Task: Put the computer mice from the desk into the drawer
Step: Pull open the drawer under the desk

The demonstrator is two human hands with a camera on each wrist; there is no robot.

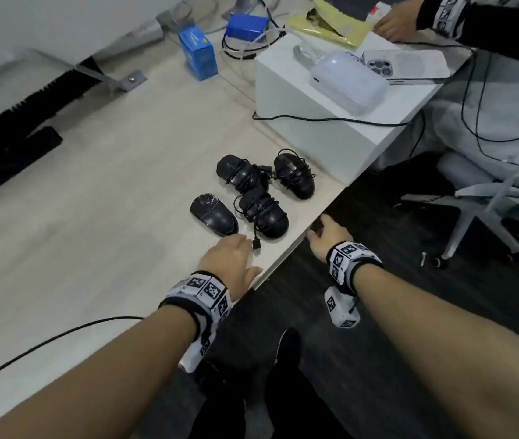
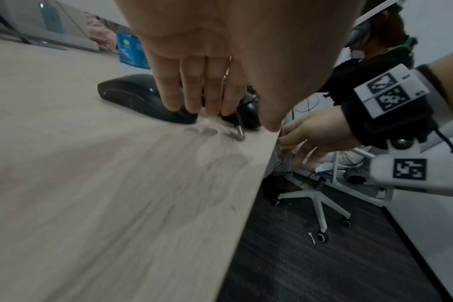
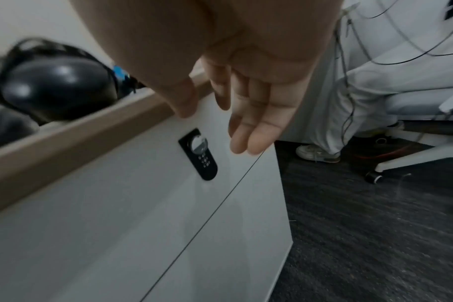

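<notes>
Several black computer mice lie near the desk's right edge. One is cordless (image 1: 213,213) (image 2: 132,94); the others (image 1: 262,213) (image 1: 239,172) (image 1: 294,175) have their cables wrapped round them. My left hand (image 1: 245,255) (image 2: 202,106) hovers over the desk just short of them, fingers straight, holding nothing. My right hand (image 1: 318,229) (image 3: 220,122) is below the desk edge with relaxed fingers. Its thumb is at the top of the white drawer front (image 3: 117,204), which is closed and carries a black keypad lock (image 3: 198,154).
A white box (image 1: 315,122) behind the mice carries a clear case and a phone. Blue boxes (image 1: 199,53) and cables lie at the back. Another person's hand (image 1: 394,22) rests at the far right. A white office chair (image 1: 486,210) stands on dark carpet.
</notes>
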